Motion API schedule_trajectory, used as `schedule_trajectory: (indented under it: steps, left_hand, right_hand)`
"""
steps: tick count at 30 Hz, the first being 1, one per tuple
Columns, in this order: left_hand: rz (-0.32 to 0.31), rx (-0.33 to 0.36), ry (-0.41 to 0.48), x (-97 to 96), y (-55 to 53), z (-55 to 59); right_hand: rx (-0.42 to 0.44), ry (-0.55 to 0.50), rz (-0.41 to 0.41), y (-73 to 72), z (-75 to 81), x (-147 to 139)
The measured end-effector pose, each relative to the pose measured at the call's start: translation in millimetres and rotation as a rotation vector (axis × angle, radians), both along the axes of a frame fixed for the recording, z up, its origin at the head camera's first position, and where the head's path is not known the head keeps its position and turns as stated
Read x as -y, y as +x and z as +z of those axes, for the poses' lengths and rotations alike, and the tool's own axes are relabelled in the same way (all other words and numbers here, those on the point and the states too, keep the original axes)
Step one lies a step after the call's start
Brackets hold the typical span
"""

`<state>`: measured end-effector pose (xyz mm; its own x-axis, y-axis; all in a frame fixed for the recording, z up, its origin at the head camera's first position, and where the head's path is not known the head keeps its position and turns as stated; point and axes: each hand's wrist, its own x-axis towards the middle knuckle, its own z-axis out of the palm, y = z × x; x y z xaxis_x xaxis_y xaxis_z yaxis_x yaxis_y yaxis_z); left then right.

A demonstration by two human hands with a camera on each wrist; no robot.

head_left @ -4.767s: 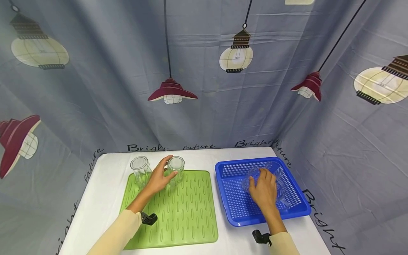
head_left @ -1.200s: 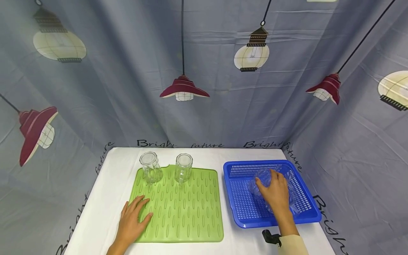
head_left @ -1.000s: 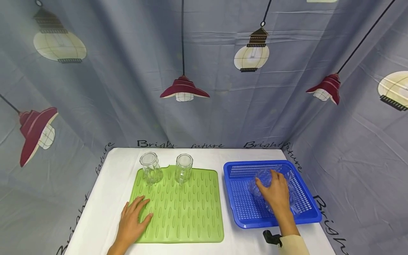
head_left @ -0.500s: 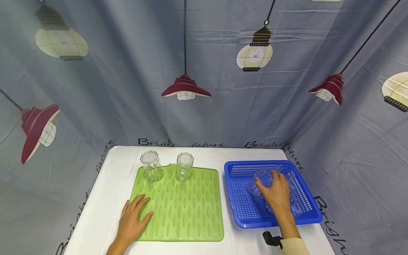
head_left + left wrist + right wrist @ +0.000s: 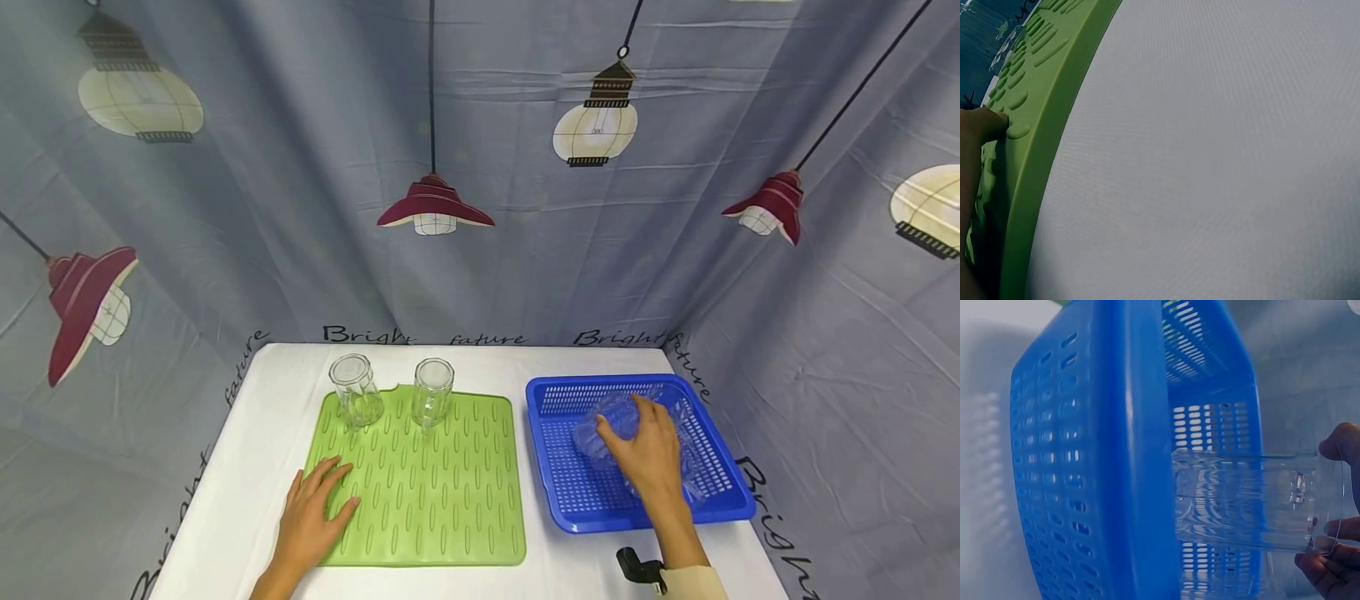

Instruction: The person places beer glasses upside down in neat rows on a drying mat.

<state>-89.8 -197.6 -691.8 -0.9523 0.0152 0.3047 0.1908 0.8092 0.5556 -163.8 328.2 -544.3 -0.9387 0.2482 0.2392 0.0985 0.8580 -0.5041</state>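
My left hand (image 5: 309,518) rests with loosely spread fingers on the front left edge of the green ribbed mat (image 5: 431,508), holding nothing. Two clear glass mugs stand along the mat's back edge: the left mug (image 5: 358,396) and the right mug (image 5: 432,396). Over on the right, my right hand (image 5: 651,454) reaches into the blue perforated basket (image 5: 592,525) and grips a clear glass mug (image 5: 1241,497). In the right wrist view, thumb and fingers lie round one end of it. No handle on it can be made out.
More clear glassware (image 5: 690,454) lies in the basket's right part, partly hidden by my right hand and hard to count. A white tabletop (image 5: 480,367) bears mat and basket. Behind it hangs a grey-blue curtain (image 5: 495,275) printed with lamps.
My left hand has left the right mug on the mat and come back to the front left edge. In the basket, the gripped mug has lately shifted slightly left with my right hand.
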Motion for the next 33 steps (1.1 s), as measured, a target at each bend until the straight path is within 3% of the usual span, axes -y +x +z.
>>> schedule_trajectory:
  steps: [11,20,33]
  left_hand:
    - [-0.003,0.007,0.005,-1.5,0.2,-1.1]
    - [-0.004,-0.007,-0.015,-0.3,0.1,2.6]
    - [-0.009,0.019,-0.021,0.3,0.0,-1.4]
  right_hand:
    - [-0.038,-0.012,-0.016,5.4,16.9,6.8]
    - [-0.105,-0.015,0.012,7.9,23.8,13.5]
    - [-0.167,-0.021,0.053,13.0,33.9,24.3]
